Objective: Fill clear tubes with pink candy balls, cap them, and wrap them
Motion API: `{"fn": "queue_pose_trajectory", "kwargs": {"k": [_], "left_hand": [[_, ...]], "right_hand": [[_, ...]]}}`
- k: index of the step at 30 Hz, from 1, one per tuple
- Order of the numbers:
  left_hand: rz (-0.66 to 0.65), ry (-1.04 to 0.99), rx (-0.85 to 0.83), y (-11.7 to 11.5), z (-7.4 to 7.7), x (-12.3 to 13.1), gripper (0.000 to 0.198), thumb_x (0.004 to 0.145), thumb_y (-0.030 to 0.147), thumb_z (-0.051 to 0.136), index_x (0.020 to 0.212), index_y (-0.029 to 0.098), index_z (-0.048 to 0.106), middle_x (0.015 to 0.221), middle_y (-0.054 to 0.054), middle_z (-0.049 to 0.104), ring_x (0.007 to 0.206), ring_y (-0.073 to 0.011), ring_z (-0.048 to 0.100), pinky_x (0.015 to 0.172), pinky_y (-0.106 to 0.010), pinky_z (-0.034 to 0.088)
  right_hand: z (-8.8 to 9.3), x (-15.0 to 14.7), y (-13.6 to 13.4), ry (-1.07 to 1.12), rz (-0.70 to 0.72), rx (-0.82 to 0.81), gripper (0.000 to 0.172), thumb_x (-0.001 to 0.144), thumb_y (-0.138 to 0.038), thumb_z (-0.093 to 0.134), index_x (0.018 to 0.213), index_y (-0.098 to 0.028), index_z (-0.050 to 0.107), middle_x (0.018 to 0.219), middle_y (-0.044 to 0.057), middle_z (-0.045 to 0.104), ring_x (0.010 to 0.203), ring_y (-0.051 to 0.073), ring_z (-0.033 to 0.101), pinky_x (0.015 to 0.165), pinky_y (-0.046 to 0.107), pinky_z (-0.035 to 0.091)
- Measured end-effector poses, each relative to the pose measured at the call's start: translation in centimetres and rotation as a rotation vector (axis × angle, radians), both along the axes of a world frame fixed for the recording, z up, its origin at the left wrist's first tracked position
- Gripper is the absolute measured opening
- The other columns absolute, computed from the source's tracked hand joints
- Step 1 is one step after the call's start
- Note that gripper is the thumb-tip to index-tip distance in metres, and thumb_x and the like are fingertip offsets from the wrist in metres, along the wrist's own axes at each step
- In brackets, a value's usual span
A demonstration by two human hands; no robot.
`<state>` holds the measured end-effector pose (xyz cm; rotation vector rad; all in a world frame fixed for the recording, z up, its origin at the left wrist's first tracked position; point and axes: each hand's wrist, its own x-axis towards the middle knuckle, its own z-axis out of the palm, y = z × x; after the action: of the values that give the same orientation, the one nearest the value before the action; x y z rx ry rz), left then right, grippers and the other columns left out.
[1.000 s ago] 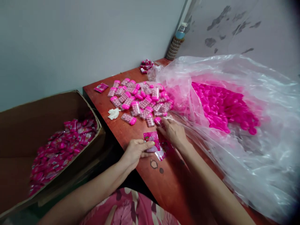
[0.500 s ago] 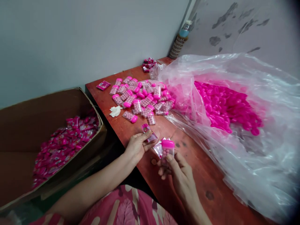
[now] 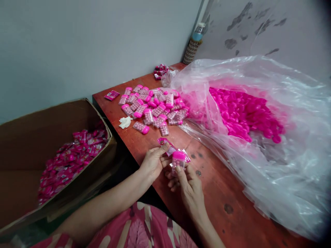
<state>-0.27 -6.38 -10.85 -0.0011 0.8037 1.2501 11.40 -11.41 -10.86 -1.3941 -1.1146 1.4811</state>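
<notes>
My left hand [image 3: 152,163] pinches a printed pink and clear wrapper [image 3: 162,142] between thumb and fingers. Close to it, my right hand [image 3: 191,191] grips a small clear candy box [image 3: 178,158] with a bright pink cap, upright and full of pale pink balls. The box overlaps the lower end of the wrapper, and I cannot tell whether it is inside. A shiny wrapper edge [image 3: 186,157] shows behind the box. Farther back lies a heap of similar capped boxes [image 3: 158,109] on the red table [image 3: 212,193].
On the right spreads a big clear plastic bag [image 3: 292,165] holding loose pink caps [image 3: 243,113]. A cardboard box [image 3: 20,187] at left contains many wrapped packs [image 3: 69,162]. A white scrap [image 3: 125,122], a single pack [image 3: 111,95] and a bottle [image 3: 198,34] are farther back.
My right hand has brought the candy box left, up against the wrapper in my left hand. The whole view has shifted slightly.
</notes>
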Motion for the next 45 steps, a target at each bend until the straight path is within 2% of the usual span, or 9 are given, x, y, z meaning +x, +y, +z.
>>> {"fn": "queue_pose_trajectory", "kwargs": {"k": [8,19,22,27,31,34,36,41,45], "left_hand": [[-0.036,0.004,0.012,0.2,-0.3,-0.4,0.012,0.074,0.016,0.068,0.072,0.008,0.06,0.068,-0.007,0.065,0.059,-0.0149,0.063,0.06,-0.027,0.055],[-0.029,-0.008,-0.041,0.4,-0.1,0.0,0.009,0.08,0.014,0.061,0.074,0.006,0.06,0.071,-0.009,0.066,0.06,-0.0146,0.064,0.06,-0.026,0.055],[-0.039,0.001,-0.013,0.3,-0.1,-0.2,0.008,0.079,0.014,0.061,0.078,0.006,0.061,0.075,-0.01,0.066,0.065,-0.0165,0.065,0.065,-0.028,0.055],[-0.069,0.259,0.093,0.0,-0.4,-0.6,0.01,0.075,0.019,0.064,0.072,0.01,0.062,0.072,-0.005,0.066,0.068,-0.0154,0.064,0.069,-0.03,0.054],[-0.168,0.418,0.171,-0.4,-0.5,-0.6,0.024,0.064,0.023,0.075,0.052,0.009,0.059,0.051,-0.001,0.059,0.049,-0.01,0.056,0.052,-0.018,0.048],[-0.401,0.517,0.251,-0.7,-0.1,-0.4,0.027,0.064,0.029,0.074,0.052,0.008,0.063,0.044,-0.002,0.055,0.037,-0.0092,0.05,0.039,-0.018,0.04],[-0.506,0.552,0.306,-0.8,0.1,-0.3,0.029,0.068,0.035,0.07,0.057,0.008,0.065,0.048,-0.003,0.057,0.038,-0.0099,0.051,0.039,-0.019,0.041],[-0.414,0.441,0.282,-0.8,0.0,0.2,0.029,0.067,0.036,0.071,0.067,0.007,0.068,0.06,-0.005,0.062,0.047,-0.0111,0.057,0.044,-0.018,0.046],[-0.291,0.301,0.118,-0.4,-0.2,0.3,0.022,0.062,0.024,0.077,0.065,0.005,0.066,0.061,-0.009,0.065,0.051,-0.0147,0.062,0.045,-0.02,0.05]], "right_hand": [[0.1,0.2,0.3,0.104,-0.015,-0.028,0.03,0.083,-0.046,0.052,0.092,-0.018,0.049,0.068,0.001,0.063,0.048,0.011,0.057,0.042,0.02,0.045],[-0.1,0.3,0.5,0.098,0.035,-0.025,0.032,0.082,-0.046,0.053,0.097,-0.018,0.049,0.068,0.0,0.063,0.047,0.011,0.056,0.042,0.021,0.045],[0.1,0.2,0.3,0.096,-0.004,-0.03,0.03,0.083,-0.045,0.053,0.096,-0.018,0.05,0.067,0.0,0.063,0.048,0.011,0.056,0.043,0.021,0.045],[0.2,0.9,0.5,0.083,-0.107,-0.008,0.027,0.081,-0.044,0.055,0.09,-0.018,0.053,0.07,0.002,0.063,0.055,0.014,0.058,0.047,0.023,0.045],[0.2,2.3,2.2,0.059,-0.227,0.136,0.024,0.08,-0.039,0.059,0.091,-0.018,0.058,0.087,0.003,0.062,0.075,0.015,0.058,0.067,0.026,0.047],[0.4,3.1,3.6,0.057,-0.153,0.129,0.023,0.071,-0.032,0.069,0.087,-0.018,0.059,0.078,-0.001,0.059,0.068,0.012,0.054,0.064,0.024,0.044],[0.3,3.2,4.3,0.082,-0.149,0.112,0.024,0.068,-0.029,0.072,0.085,-0.018,0.059,0.074,-0.003,0.057,0.063,0.01,0.051,0.061,0.022,0.043],[-0.8,3.1,4.7,0.145,-0.148,0.072,0.025,0.069,-0.029,0.071,0.086,-0.018,0.057,0.077,-0.002,0.059,0.066,0.012,0.054,0.063,0.024,0.044],[-0.8,3.2,4.1,0.108,-0.196,0.114,0.022,0.075,-0.033,0.066,0.086,-0.019,0.055,0.073,-0.003,0.056,0.059,0.01,0.051,0.054,0.021,0.043]]}}
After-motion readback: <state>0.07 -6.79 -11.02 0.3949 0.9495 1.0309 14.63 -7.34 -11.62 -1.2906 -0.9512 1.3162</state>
